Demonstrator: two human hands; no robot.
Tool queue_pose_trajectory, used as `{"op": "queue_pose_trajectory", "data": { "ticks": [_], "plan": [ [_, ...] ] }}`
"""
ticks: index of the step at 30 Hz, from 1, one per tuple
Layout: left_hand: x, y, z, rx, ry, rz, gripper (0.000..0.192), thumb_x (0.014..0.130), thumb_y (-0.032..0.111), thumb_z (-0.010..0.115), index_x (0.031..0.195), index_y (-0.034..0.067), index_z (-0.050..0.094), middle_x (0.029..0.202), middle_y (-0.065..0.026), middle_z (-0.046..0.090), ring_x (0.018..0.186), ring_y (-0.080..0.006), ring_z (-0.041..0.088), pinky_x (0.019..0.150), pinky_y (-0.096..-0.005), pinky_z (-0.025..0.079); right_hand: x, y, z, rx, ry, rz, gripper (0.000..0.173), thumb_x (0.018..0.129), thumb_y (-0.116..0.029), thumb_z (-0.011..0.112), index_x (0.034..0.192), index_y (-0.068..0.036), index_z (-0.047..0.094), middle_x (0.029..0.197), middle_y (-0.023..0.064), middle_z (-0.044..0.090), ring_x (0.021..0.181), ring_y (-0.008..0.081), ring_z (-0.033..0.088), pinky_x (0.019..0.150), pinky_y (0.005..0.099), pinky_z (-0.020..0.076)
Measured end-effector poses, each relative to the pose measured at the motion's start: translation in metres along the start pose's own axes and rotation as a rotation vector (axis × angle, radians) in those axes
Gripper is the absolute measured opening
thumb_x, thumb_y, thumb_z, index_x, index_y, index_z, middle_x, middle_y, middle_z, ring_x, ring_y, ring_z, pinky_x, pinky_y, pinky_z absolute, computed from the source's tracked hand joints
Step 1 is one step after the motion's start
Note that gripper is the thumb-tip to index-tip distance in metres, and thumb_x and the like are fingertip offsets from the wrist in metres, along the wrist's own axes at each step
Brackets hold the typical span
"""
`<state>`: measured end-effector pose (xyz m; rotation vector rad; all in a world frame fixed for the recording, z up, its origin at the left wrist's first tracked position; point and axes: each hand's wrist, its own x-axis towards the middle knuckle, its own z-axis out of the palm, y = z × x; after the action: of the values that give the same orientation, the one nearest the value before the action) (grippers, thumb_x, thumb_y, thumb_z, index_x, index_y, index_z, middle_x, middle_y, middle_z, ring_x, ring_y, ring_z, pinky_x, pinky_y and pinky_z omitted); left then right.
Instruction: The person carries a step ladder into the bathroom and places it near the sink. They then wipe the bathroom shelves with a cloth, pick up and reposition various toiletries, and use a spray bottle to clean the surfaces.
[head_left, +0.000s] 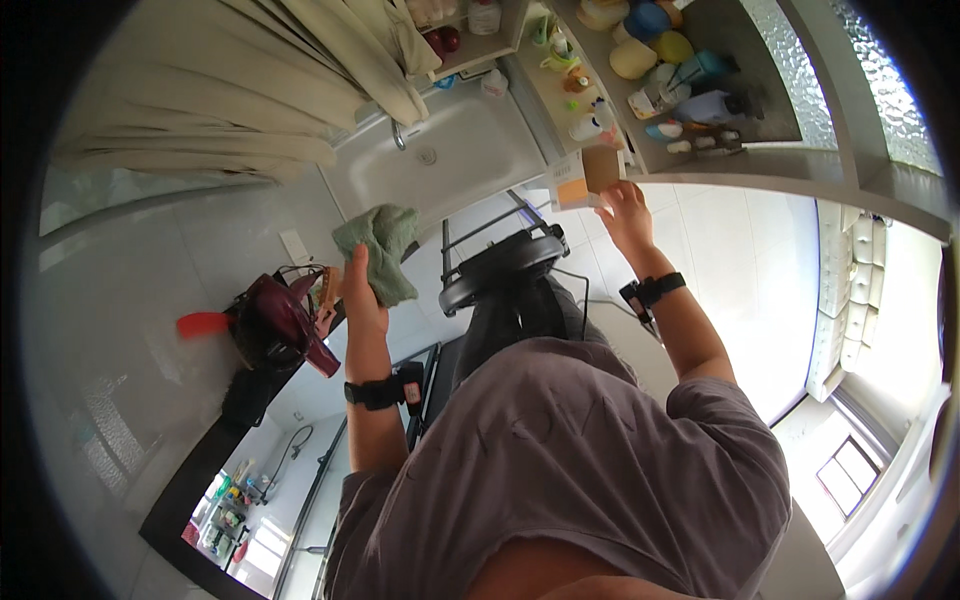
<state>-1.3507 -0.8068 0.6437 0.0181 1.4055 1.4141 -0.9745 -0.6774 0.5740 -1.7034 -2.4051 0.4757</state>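
My left hand holds a folded green cloth, its thumb lying on the fabric. A white-and-orange cardboard box is at the fingertips of my right hand, beside the corner of a white basin; the fingers touch its brown side. Each wrist wears a black strap with a small device. The basin has a chrome faucet and a round drain. Several bottles stand on the ledge past the box, among them a white bottle.
At left, a dark red hair dryer sits near a red-handled item and a mirror's black frame. A beige curtain hangs upper left. Shelves with bottles and a blue container are upper right. A black padded object with a cable is before me.
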Motion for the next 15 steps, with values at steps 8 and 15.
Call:
{"op": "queue_pose_trajectory", "data": {
  "ticks": [8,15],
  "plan": [
    [0.014,-0.009,-0.019,-0.224,-0.042,-0.067,0.057,0.089,0.049,0.046,0.126,0.007,0.042,0.122,-0.0066,0.05,0.109,-0.0213,0.05,0.09,-0.0338,0.04,0.026,-0.03,-0.016,0.034,0.093,-0.126,0.026,0.067,-0.011,0.067,0.089,-0.013,0.055,0.104,0.0041,0.049,0.105,0.0282,0.047,0.075,0.0385,0.0506],
    [0.067,-0.035,-0.065,-0.244,-0.169,-0.281,0.054,0.09,0.05,0.043,0.11,0.002,0.055,0.101,-0.0074,0.06,0.089,-0.0182,0.058,0.078,-0.0303,0.045,0.057,-0.071,-0.063,0.029,0.292,-0.275,0.025,0.065,-0.007,0.067,0.086,-0.014,0.055,0.102,0.0021,0.05,0.105,0.0263,0.047,0.076,0.0372,0.0504]
  ]
}}
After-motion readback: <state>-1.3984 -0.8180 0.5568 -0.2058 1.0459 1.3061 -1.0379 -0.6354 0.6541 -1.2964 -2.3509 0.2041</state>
